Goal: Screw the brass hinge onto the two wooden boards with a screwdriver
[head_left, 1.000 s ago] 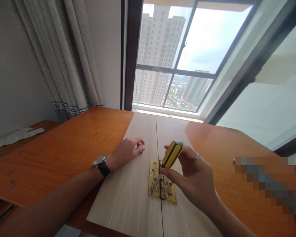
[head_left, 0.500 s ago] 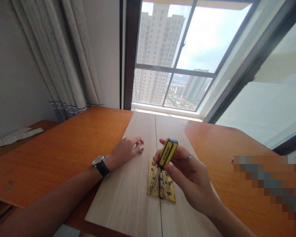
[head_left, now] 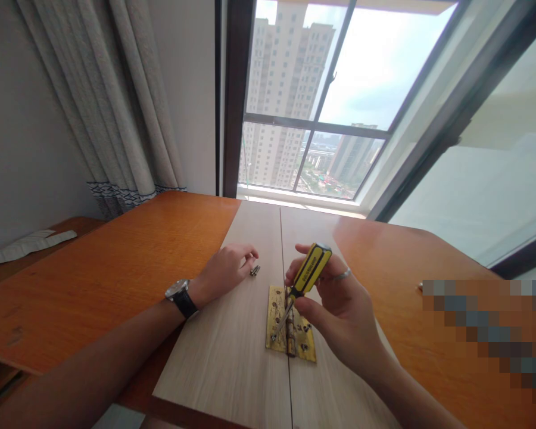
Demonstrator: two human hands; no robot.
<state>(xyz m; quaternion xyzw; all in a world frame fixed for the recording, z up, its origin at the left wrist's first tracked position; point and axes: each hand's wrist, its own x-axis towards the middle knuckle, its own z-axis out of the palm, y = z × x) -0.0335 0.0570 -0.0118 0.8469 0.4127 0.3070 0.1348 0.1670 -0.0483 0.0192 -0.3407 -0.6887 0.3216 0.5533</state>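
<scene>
My right hand (head_left: 339,307) grips a yellow-and-black screwdriver (head_left: 304,279), its tip resting on the left leaf of a brass hinge (head_left: 289,325). The hinge lies across the seam between two pale wood boards (head_left: 232,345). My left hand (head_left: 226,268), with a black watch on the wrist, rests on the left board with fingers curled loosely. Its fingertips sit beside a couple of small loose screws (head_left: 255,271). A ring is on my right hand.
The boards lie on an orange wooden table (head_left: 116,274). Grey curtains (head_left: 116,107) hang at the back left beside a large window (head_left: 321,101). White paper strips (head_left: 27,244) lie on a lower surface at far left. A blurred patch covers the table at right.
My right hand has turned the screwdriver handle between its fingers, with the tip staying on the hinge. The left hand has shifted only slightly beside the screws.
</scene>
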